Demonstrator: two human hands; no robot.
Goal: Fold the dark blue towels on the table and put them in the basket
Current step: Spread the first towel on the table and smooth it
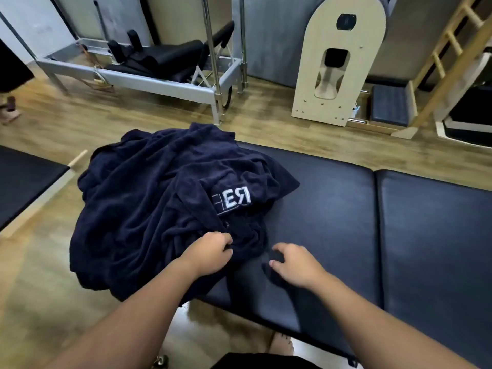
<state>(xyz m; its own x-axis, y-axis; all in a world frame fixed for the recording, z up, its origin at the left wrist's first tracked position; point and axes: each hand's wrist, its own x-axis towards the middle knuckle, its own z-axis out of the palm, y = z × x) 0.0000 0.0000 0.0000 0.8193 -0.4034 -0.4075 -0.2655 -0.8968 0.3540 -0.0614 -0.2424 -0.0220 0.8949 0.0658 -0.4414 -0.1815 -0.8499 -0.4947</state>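
Crumpled dark blue towels (pixel 149 198) show mirrored lettering (pixel 231 200) "RE".

Padded table (pixel 346 209) before me, dark blue vinyl, seam splitting it into two cushions. Heap of dark blue towels (pixel 159 198) lies crumpled on its left end, spilling over edge, white lettering on top fold.

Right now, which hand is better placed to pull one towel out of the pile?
The left hand, probably. Its fingers are already curled into the towel pile at its near edge. The right hand sits beside the pile on the padded table, touching only a dark fold of cloth.
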